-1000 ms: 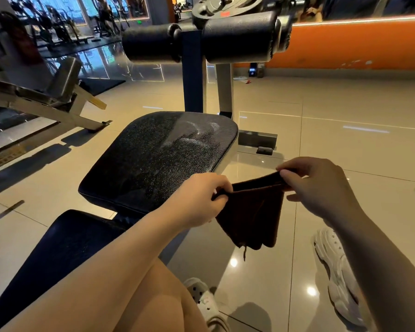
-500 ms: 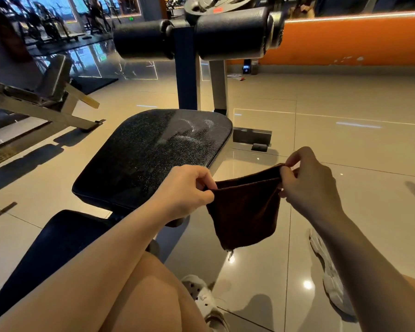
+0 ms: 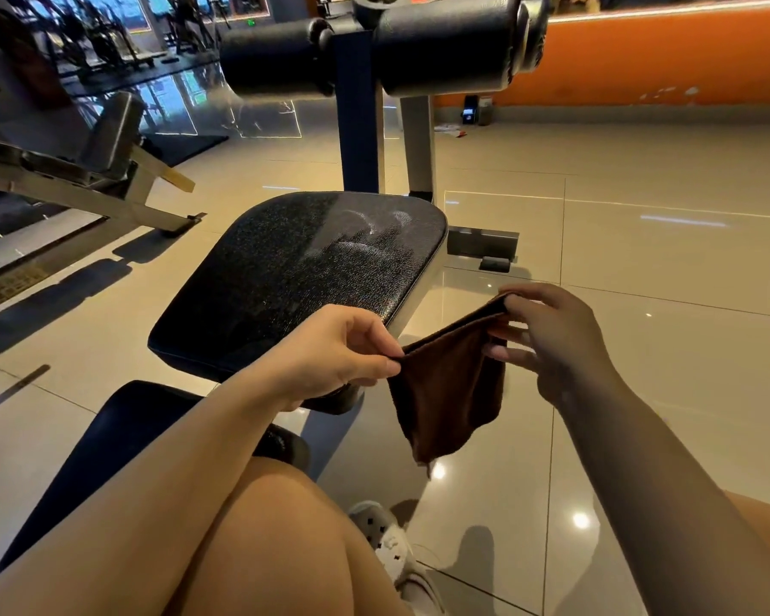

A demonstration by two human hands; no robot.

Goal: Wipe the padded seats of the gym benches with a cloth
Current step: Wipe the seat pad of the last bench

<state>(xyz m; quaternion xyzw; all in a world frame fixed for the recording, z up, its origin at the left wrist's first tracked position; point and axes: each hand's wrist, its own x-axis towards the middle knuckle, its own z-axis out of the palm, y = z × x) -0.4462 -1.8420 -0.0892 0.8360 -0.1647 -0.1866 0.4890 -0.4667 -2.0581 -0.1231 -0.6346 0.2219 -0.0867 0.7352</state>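
A dark brown cloth (image 3: 450, 393) hangs in the air between my hands, just right of the bench. My left hand (image 3: 334, 353) pinches its left top corner. My right hand (image 3: 552, 335) holds the right top corner with thumb and forefinger, its other fingers spread. The black padded seat (image 3: 299, 273) lies ahead and to the left, with pale smear marks near its far end. A second black pad (image 3: 107, 451) slopes down at the lower left, partly hidden by my left arm and knee.
Two black foam rollers (image 3: 445, 42) sit on a blue post (image 3: 359, 117) behind the seat. A grey metal bench frame (image 3: 85, 175) stands at the left. Glossy beige tiles (image 3: 641, 242) spread to the right below an orange wall. My white shoe (image 3: 392, 549) rests on the floor below.
Both hands have shifted their grip along the cloth's top edge, and the cloth now hangs stretched between them. My right hand's fingers have spread more.
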